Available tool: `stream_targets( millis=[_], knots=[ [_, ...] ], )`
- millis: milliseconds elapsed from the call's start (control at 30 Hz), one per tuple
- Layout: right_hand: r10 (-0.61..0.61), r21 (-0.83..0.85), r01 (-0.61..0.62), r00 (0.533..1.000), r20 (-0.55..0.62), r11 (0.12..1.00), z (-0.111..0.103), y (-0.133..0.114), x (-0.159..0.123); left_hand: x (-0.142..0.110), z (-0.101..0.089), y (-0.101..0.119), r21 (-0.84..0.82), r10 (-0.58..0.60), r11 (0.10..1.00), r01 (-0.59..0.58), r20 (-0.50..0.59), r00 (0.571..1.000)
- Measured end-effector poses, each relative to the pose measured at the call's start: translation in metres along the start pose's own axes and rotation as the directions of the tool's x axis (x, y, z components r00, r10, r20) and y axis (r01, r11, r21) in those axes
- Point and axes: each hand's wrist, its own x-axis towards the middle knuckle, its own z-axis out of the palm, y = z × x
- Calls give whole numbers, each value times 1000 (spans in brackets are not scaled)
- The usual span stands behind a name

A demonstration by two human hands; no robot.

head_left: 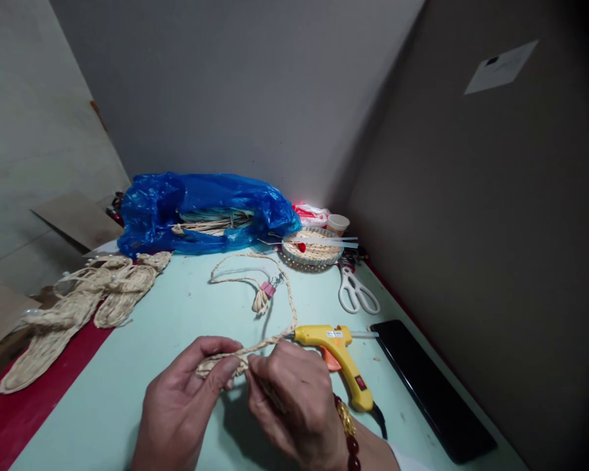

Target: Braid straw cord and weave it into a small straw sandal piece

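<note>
Between the thumb and fingers of my left hand (pixel 184 399) is a small coiled piece of braided straw (pixel 207 366). My right hand (pixel 297 399) is closed at the piece's right end, its fingertips pinching the braid there; part of the piece is hidden behind both hands. From the piece a long straw braid (pixel 293 301) runs up and loops across the table. A pink binder clip (pixel 267 289) grips the braid near its loose, bundled end. Just beyond my right hand lies a yellow glue gun (pixel 341 356) with an orange trigger and a clear glue stick in its back.
Finished woven straw sandals (pixel 78 301) lie at the left edge on a red strip. A blue plastic bag (pixel 161 209) of straw stands at the back, beside a round woven basket (pixel 311 258) and a paper cup (pixel 338 224). White-handled scissors (pixel 356 291) and a black slab (pixel 432 389) lie rightward.
</note>
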Motion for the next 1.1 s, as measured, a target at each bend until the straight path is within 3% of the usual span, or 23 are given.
stream_targets(
  millis=[400,600,733,833,1000,1100],
  knots=[
    [200,53,-203,978,50,978,-7,4,-2,8,-4,10,53,114,992,-113,-13,993],
    [402,201,-409,912,78,890,-27,-1,4,11,-5,7,82,166,984,-157,-110,980],
    [556,351,-564,820,132,748,-39,4,15,11,-7,8,129,267,956,-265,1,964],
    [598,449,-605,782,179,658,-43,10,19,12,-8,11,168,296,935,-312,110,949],
    [554,535,-592,793,253,603,-46,14,27,12,-3,19,204,246,934,-294,233,941],
    [507,541,-573,813,285,616,-44,12,34,15,-3,0,178,253,939,-293,214,943]
  ],
)
